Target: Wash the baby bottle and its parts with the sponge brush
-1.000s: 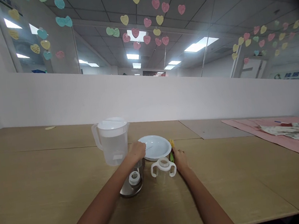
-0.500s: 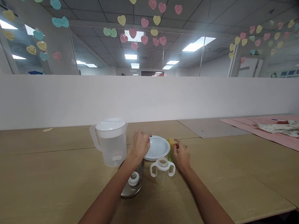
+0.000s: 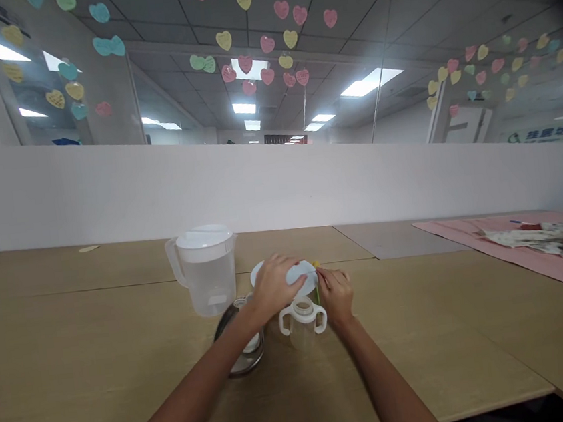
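The wood-grain table (image 3: 129,388) supports a lidded translucent pitcher (image 3: 211,279), left of center. Nearby are a metal tray (image 3: 248,364), a white plate (image 3: 306,283) and an upright two-handled bottle (image 3: 303,329). Far right: gray sheet (image 3: 390,240), adjacent pink cloth (image 3: 457,231).

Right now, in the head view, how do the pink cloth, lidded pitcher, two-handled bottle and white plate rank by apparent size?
1. pink cloth
2. lidded pitcher
Unranked below these: two-handled bottle and white plate. The left hand covers part of the plate, so their order is unsure.
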Demonstrator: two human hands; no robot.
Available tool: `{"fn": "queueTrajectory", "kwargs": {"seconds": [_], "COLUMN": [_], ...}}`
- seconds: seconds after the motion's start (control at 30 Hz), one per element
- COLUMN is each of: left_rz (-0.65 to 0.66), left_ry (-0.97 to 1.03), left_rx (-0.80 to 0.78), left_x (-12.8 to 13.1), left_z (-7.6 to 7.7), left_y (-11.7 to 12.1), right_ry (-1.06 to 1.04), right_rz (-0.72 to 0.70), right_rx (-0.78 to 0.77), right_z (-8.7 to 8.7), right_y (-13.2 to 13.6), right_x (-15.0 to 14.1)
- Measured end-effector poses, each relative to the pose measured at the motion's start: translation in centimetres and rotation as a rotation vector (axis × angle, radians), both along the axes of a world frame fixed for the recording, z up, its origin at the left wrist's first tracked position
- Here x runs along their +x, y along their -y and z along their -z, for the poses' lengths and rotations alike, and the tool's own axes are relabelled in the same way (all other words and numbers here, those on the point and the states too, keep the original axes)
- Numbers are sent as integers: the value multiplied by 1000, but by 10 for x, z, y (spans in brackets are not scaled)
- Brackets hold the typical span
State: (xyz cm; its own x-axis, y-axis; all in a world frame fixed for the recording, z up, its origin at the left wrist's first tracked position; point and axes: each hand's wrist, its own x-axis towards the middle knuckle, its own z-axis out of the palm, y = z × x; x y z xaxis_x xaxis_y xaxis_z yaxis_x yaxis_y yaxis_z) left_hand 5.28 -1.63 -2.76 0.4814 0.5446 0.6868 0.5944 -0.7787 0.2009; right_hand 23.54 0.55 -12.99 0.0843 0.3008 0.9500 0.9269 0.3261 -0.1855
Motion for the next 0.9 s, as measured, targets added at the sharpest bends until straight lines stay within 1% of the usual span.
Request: {"fn": "queueTrajectory", "kwargs": {"seconds": [0.07, 0.13, 0.2, 0.27, 0.3, 0.37, 0.5, 0.57, 0.67, 0.77, 0.83, 0.9], "left_rz": [-66, -158, -273, -386, -416, -448, -552, -595, -603, -631, -652, -654], "left_ry": [119, 164, 107, 6, -51, -144, -275, -307, -288, -257, -225, -153], "left_rx": [-59, -123, -171, -219, -248, -302, -360, -405, -500, -529, -516, -497], "left_x": [-21, -48, -74, -92, -97, -101, -93, -91, -93, -97, -100, -103], "left_z": [8, 25, 45, 64, 71, 78, 76, 76, 79, 79, 73, 61], "left_y": [-3, -7, -10, -11, -12, -13, -14, -15, -19, -22, -20, -15], "right_ry": [-69, -122, -144, -143, -140, -135, -141, -150, -171, -241, -305, -358], "right_rz": [18, 23, 23, 25, 27, 31, 39, 40, 21, 14, 2, -28], "right_rx": [7, 3, -13, -35, -45, -56, -64, -62, -33, -5, -6, -17], "right_z": [0, 0, 0, 0, 0, 0, -2, -3, -6, -12, -19, -29], "right_y": [-1, -2, -3, -3, -3, -2, 0, 1, 2, 5, 6, 6], "right_x": [-1, -2, -4, -5, -6, -7, -8, -9, -12, -17, -20, -21]}}
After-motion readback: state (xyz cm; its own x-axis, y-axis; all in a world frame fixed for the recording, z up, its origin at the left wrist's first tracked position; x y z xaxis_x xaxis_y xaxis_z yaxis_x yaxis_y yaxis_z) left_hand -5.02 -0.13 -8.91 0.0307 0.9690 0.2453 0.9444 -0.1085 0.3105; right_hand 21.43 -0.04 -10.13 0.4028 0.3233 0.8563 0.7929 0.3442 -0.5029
